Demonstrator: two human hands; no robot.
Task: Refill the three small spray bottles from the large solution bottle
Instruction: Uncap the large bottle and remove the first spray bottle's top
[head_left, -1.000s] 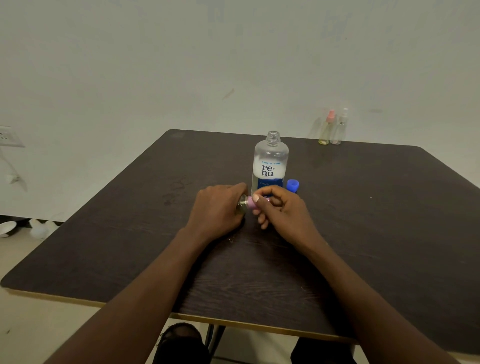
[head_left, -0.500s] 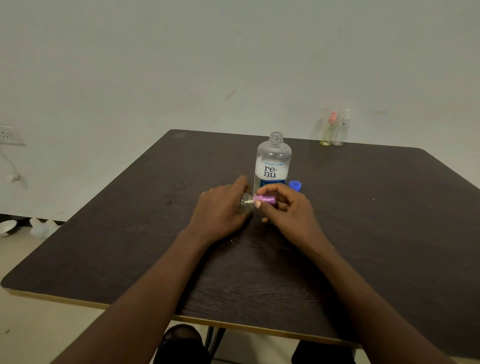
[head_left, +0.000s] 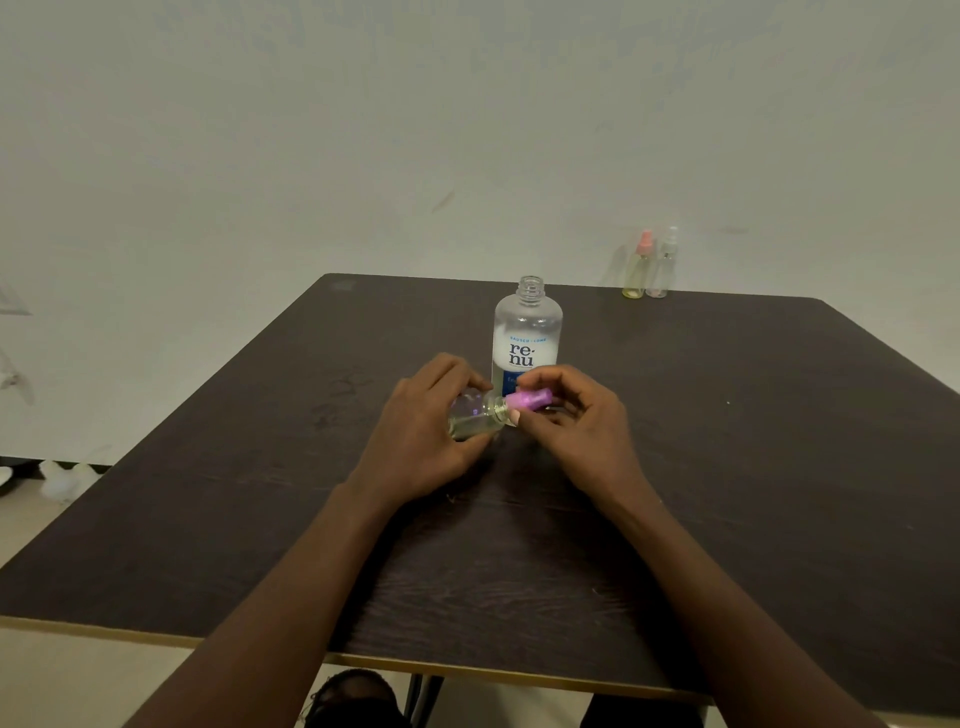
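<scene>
A small clear spray bottle (head_left: 474, 415) with pale yellow liquid lies tilted sideways in my left hand (head_left: 423, 431), which grips its body. My right hand (head_left: 576, 421) pinches the bottle's purple spray cap (head_left: 529, 400) at the neck. Just behind them stands the large solution bottle (head_left: 527, 332), uncapped, with a white and blue label. Two more small spray bottles stand upright at the table's far edge: one with a pink top (head_left: 637, 267) and one with a clear top (head_left: 661, 265). The large bottle's blue cap is hidden behind my right hand.
The dark wooden table (head_left: 753, 467) fills the view, backed by a pale wall. Its near edge has a light trim. White objects lie on the floor at the left (head_left: 62, 475).
Both hands lifted the small bottle slightly and turned it, so more of its clear body and the purple cap show. The camera view shifted a little; the blue cap went out of sight.
</scene>
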